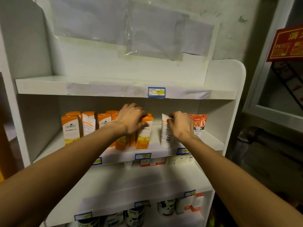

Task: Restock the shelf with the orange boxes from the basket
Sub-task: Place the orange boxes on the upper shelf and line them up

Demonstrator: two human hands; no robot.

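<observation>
Several orange-and-white boxes (72,128) stand in rows on the middle shelf (157,149) of a white rack. My left hand (131,118) grips the top of the rightmost orange box (144,136), fingers curled over its upper edge. To the right, a white tube (165,133) stands upright with a gap between it and the boxes. My right hand (182,125) holds this tube near its top. Behind that hand stands a red-and-orange tube (200,123). The basket is out of view.
The top shelf (49,86) is bare, with a blue price tag (156,92) on its edge. Small boxes (152,161) sit on the shelf below, and cans (165,207) on the lowest one. A red sign (287,45) hangs at the right.
</observation>
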